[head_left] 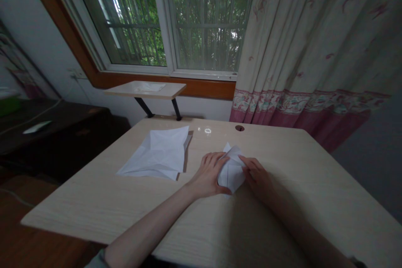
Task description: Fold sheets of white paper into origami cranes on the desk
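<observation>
A piece of folded white paper [231, 173] is between my two hands, just above or on the desk right of its middle. My left hand [211, 176] wraps round its left side, thumb low at the near edge and fingers along the upper left. At the paper's right edge, my right hand [255, 173] pinches it with the fingertips. Crease lines run across the paper, and a pointed corner sticks up at the far side. To the left lies a stack of creased white paper sheets [160, 153], touched by neither hand.
The pale wooden desk [132, 201] has a round cable hole [239, 128] near its back edge. A small raised shelf [125, 88] stands at the back left with white paper on it. Behind are a barred window and a patterned curtain [301, 50]. A dark low cabinet [63, 134] is on the left.
</observation>
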`<state>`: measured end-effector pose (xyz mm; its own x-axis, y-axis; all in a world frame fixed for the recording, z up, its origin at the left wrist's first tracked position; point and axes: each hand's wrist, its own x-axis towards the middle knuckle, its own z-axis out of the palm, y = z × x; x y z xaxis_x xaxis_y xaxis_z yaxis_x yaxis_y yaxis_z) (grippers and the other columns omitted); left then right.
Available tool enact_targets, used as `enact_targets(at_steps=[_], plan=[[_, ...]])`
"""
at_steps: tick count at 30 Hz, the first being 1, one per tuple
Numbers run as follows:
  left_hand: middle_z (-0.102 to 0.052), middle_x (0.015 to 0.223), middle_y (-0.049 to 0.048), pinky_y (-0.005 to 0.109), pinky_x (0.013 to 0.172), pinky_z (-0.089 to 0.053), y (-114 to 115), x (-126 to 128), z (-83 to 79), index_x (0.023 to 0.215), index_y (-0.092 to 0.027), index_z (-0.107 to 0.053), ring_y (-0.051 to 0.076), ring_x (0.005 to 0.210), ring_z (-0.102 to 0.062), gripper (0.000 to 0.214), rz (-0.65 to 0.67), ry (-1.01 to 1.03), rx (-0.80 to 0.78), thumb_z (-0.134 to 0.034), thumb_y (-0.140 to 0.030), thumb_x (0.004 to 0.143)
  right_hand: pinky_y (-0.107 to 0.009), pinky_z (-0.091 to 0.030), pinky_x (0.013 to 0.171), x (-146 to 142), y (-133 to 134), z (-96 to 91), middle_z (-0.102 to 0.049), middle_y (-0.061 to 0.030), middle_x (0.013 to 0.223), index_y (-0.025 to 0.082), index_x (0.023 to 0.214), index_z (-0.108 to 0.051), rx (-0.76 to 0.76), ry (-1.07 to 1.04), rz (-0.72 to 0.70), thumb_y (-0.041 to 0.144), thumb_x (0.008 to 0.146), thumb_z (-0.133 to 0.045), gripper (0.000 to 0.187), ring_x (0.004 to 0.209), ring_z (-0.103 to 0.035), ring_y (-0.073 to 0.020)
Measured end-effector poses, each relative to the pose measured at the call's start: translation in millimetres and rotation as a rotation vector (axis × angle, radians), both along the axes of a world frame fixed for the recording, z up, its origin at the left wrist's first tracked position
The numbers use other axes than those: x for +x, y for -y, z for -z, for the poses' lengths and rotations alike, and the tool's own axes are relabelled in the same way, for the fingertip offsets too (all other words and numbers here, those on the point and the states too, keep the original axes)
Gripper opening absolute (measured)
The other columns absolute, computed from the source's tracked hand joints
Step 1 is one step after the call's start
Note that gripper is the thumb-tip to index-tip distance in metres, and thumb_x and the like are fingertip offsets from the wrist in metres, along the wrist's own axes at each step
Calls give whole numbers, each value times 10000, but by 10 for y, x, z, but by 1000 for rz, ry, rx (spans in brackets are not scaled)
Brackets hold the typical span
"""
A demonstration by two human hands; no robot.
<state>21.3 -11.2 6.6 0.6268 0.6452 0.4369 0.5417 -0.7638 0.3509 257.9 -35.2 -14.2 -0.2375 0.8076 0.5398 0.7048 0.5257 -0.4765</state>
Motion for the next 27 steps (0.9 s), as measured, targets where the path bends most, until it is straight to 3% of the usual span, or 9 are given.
enact_targets(at_steps=[5, 9, 13, 19, 27], plan=[[-419, 1427, 152, 540, 1084, -285, 13, -3, -14, 1421, -225, -350, 369, 1282, -385, 1068, 4, 0, -14, -868, -569, 553, -366, -571, 659, -48, -4, -22, -695, -82, 1009, 226, 1469, -293, -184, -173, 107, 326, 922, -489, 589, 715, -681, -218], [-427, 1419, 154, 539, 1090, -276, 7, -3, -9, 1415, -218, -355, 369, 1283, -386, 1080, 7, -1, -14, -878, -566, 536, -357, -536, 613, -38, 7, -19, -714, -47, 849, 232, 1396, -386, -283, -135, 125, 336, 900, -515, 522, 672, -686, -242], [-426, 1424, 150, 544, 1094, -267, 1, -1, -19, 1417, -222, -357, 367, 1286, -384, 1055, 15, -10, -19, -864, -571, 560, -345, -509, 603, -27, 14, -39, -720, -46, 833, 248, 1308, -466, -341, -113, 154, 316, 883, -526, 434, 676, -688, -242], [-424, 1433, 128, 520, 1110, -261, 13, -6, -31, 1427, -231, -348, 322, 1314, -372, 837, 31, -18, -47, -774, -454, 742, -333, -489, 675, -106, 33, -131, -726, -48, 851, 201, 1265, -476, -497, -97, 263, 278, 877, -520, 398, 747, -696, -236], [-381, 1430, 146, 534, 1091, -288, -6, -10, 16, 1467, -249, -336, 345, 1314, -341, 856, -22, -30, -87, -768, -409, 746, -314, -502, 656, -95, 67, -104, -726, -58, 879, 212, 1224, -530, -379, -188, 185, 350, 920, -486, 337, 742, -691, -223]])
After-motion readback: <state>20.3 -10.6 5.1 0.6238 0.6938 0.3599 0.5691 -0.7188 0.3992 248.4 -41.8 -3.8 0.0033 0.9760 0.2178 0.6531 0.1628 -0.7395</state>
